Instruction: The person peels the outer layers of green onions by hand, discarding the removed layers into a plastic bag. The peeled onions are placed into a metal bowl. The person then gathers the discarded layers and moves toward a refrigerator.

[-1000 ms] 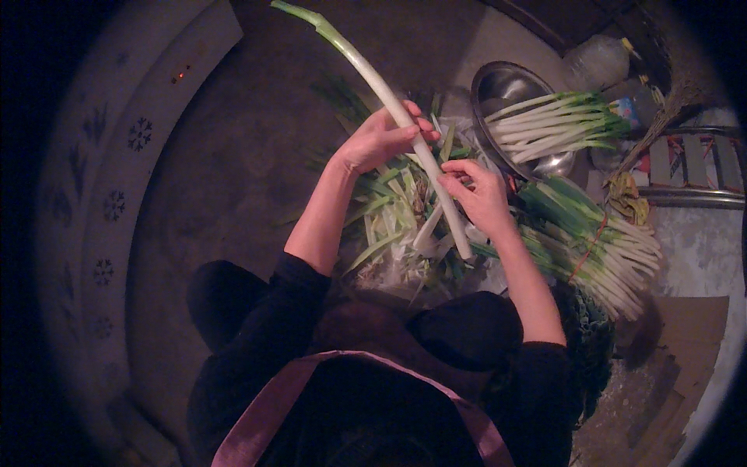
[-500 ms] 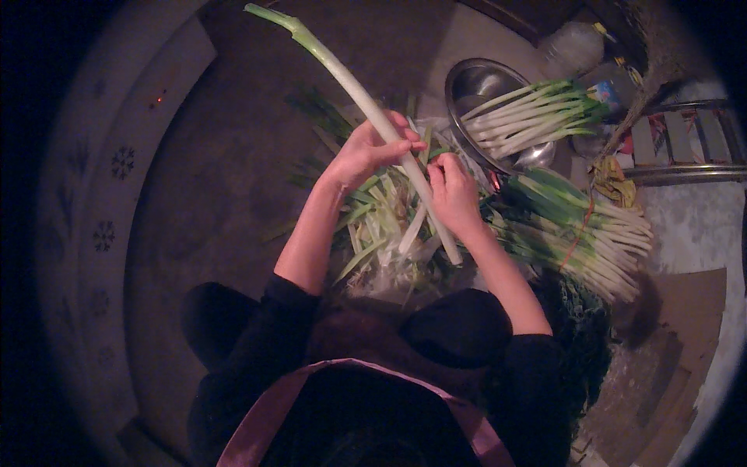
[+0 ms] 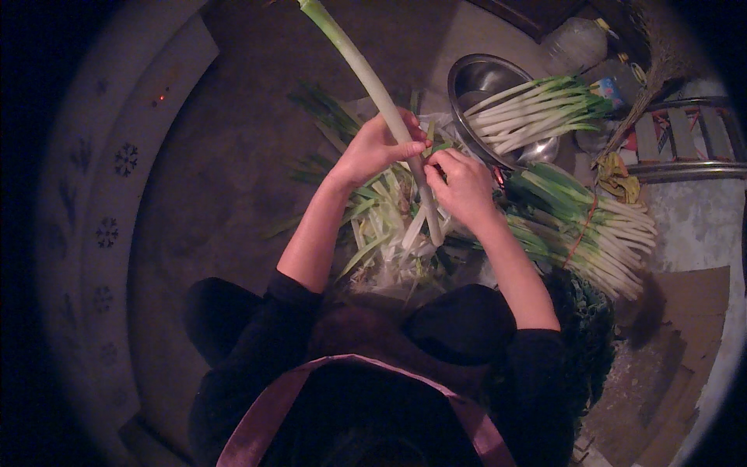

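- Vs half a second ago: stalk point(image 3: 358, 66) sits steeper, lower end swung up and left; top end now runs into the upper edge of view, was fully visible.
- Left hand point(image 3: 372, 152): fingers wrapped round the stalk, thumb across its front; same grip as before.
- Right hand point(image 3: 467, 187): thumb and fingertips drawn close together at the stalk, just below the left thumb. Can't tell whether they pinch a strip of skin.
- Stalk: long, leek-like, slanted, top leaning left; white over most of its length, pale green toward the top. Held in the air over a pile of loose leaves point(image 3: 377, 194), green and whitish.
- Right of the hands: metal basin point(image 3: 469, 71), white stalks with green tops point(image 3: 510, 124) lying across it.
- Nearer: tied bundle point(image 3: 603, 226), white ends pointing right.
- Dark floor point(image 3: 210, 187) under it all. Cardboard point(image 3: 700, 300) at lower right, clear bottle point(image 3: 577, 45) behind the basin.
- Far left: pale panel point(image 3: 148, 132) with dark snowflake shapes and a small red light point(image 3: 162, 98).
- Lighting dim.
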Available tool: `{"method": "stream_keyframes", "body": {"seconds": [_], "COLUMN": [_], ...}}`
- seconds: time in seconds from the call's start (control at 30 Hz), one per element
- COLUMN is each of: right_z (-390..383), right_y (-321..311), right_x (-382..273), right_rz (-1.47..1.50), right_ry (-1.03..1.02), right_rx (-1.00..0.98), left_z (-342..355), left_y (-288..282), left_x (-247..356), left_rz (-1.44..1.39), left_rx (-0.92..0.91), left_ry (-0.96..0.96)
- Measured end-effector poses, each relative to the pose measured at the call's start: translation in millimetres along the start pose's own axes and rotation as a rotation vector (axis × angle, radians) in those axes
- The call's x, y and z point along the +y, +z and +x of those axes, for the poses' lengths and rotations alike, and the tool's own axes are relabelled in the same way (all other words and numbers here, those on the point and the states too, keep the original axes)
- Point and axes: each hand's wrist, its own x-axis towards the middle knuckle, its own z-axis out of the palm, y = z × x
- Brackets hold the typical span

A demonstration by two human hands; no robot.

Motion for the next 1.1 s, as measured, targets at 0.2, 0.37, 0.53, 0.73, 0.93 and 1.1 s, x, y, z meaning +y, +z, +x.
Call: {"method": "stream_keyframes", "body": {"seconds": [0.2,0.37,0.53,0.73,0.93,1.1], "right_z": [-6.9,-9.7,-12.7,-19.8,-52.9,-81.4], "right_y": [4.8,5.8,6.4,3.5,-20.4,-50.9], "right_x": [-2.8,-1.0,12.5,41.0,79.9,121.6], "right_rz": [-0.020,0.015,0.037,1.068,1.480,1.493], "right_ry": [0.038,0.090,0.242,0.641,0.691,0.686], "right_rx": [0.101,0.113,0.132,0.264,0.606,0.858], "left_z": [-0.4,-0.9,-5.1,-4.6,-17.1,-33.4], "left_y": [0.7,-3.3,-8.4,-33.8,-95.0,-137.6], "left_x": [2.3,10.4,15.8,8.6,-7.2,-19.5], "left_rz": [0.017,0.144,0.115,-0.103,-0.351,-0.402], "left_rx": [0.004,0.006,0.002,0.019,0.137,0.166], "left_ry": [-0.018,-0.118,-0.096,-0.070,-0.013,0.015]}}
